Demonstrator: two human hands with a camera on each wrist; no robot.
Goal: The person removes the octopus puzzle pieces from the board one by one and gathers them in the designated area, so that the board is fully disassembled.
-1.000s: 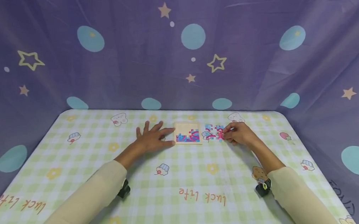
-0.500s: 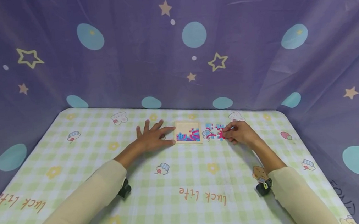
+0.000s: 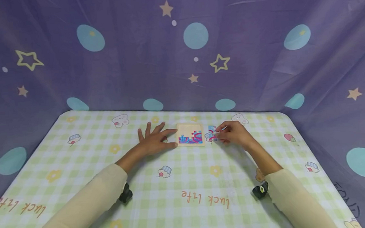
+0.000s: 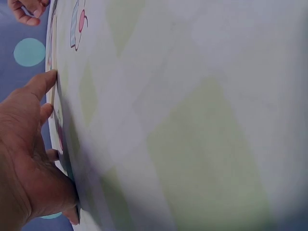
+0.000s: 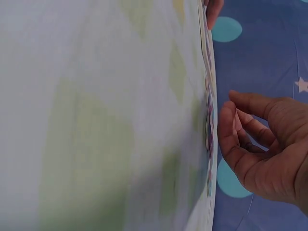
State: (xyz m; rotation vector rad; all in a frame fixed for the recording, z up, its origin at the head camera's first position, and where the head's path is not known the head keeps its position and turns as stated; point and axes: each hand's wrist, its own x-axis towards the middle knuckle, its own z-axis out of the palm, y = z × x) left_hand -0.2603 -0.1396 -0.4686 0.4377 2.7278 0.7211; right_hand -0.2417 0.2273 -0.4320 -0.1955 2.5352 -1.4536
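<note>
A small wooden puzzle tray [image 3: 183, 130] lies toward the back of the table, with blue, pink and purple jigsaw pieces [image 3: 197, 138] fitted along its lower part and right side. My left hand [image 3: 153, 142] is spread flat, its thumb and index fingertip touching the tray's left edge. Loose jigsaw pieces [image 3: 211, 129] lie right of the tray. Over them is my right hand [image 3: 236, 134], fingers loosely bent, covering some pieces in the head view. In the right wrist view the right hand [image 5: 269, 144] shows thumb and index fingertips close together, with no piece visible between them.
A checked tablecloth [image 3: 138, 208] with cartoon prints and lettering covers the table. A purple curtain [image 3: 133, 67] with stars and dots rises behind its back edge and at the sides. Dark wrist cameras [image 3: 125, 193] sit under both forearms.
My right hand has shifted left, from the right-hand loose pieces to over the ones nearer the tray. My left hand stays at the tray's edge.
</note>
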